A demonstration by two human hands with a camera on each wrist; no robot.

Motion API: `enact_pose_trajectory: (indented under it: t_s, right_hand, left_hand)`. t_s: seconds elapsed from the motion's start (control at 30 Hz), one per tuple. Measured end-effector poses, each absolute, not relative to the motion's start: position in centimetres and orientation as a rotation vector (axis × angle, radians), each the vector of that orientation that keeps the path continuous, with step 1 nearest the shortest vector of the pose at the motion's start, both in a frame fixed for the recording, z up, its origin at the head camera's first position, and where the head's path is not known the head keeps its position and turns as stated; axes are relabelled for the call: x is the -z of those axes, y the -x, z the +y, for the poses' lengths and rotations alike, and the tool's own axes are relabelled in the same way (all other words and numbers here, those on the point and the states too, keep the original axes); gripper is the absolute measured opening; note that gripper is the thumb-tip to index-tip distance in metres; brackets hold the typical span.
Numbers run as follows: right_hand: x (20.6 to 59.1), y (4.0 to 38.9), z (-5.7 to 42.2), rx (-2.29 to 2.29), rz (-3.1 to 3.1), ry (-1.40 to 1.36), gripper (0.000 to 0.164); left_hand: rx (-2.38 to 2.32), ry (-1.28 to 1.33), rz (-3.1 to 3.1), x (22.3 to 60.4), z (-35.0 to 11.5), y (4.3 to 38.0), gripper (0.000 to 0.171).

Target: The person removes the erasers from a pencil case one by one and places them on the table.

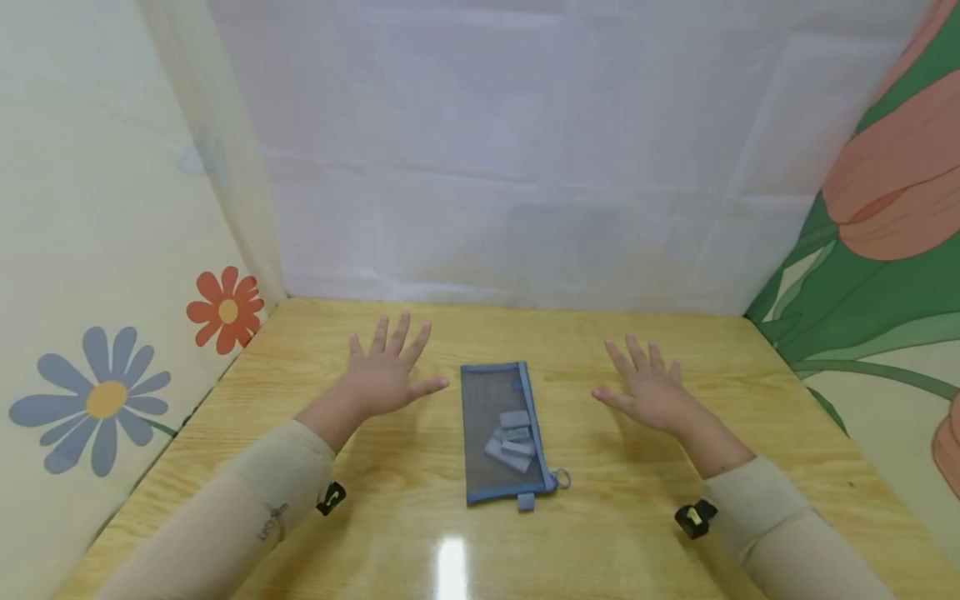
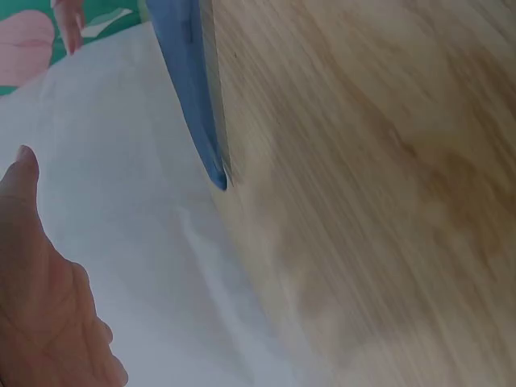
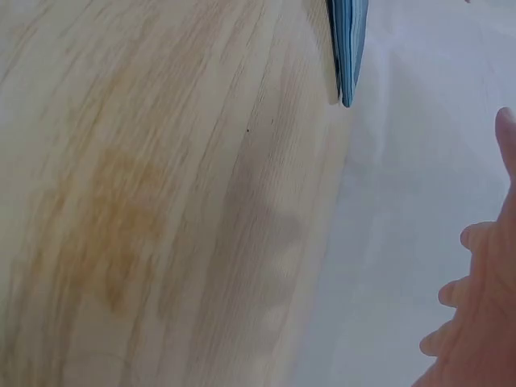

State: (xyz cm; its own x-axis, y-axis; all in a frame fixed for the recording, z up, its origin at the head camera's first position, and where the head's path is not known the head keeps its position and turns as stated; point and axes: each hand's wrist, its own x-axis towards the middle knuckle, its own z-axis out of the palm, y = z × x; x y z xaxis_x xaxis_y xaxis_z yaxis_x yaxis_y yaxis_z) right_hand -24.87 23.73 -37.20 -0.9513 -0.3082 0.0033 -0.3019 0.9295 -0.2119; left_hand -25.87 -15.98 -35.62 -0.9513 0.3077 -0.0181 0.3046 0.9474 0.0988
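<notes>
A blue-edged mesh zipper pouch [image 1: 487, 396] lies flat on the wooden table between the two hands. Several small pale blocks, their kind unclear through the mesh, show inside [image 1: 513, 442] its lower right part. A metal ring [image 1: 562, 477] hangs at the zipper's near end. To the left of the pouch, the left hand [image 1: 382, 379] hovers with fingers spread, holding nothing. The right hand [image 1: 651, 393] is likewise spread and bare, off the pouch's right side. Each wrist view catches only an edge of the pouch [image 2: 193, 89], apart from the hand.
A wooden table [image 1: 360, 533] stretches under both hands. White cloth [image 1: 465, 167] closes off the back. Panels with printed flowers [image 1: 105, 400] and large tulips [image 1: 892, 192] stand at the left and right sides. Small black devices [image 1: 693, 518] sit at both wrists.
</notes>
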Motion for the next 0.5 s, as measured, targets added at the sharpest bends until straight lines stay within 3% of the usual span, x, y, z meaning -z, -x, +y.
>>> enact_pose_trajectory:
  t_s: [0.5]
  right_hand:
    - [37.4, 24.9, 23.0, 0.358, 3.065, 0.534, 0.085]
  left_hand:
    - [-0.177, -0.625, 2.993, 36.9, -11.7, 26.0, 0.091]
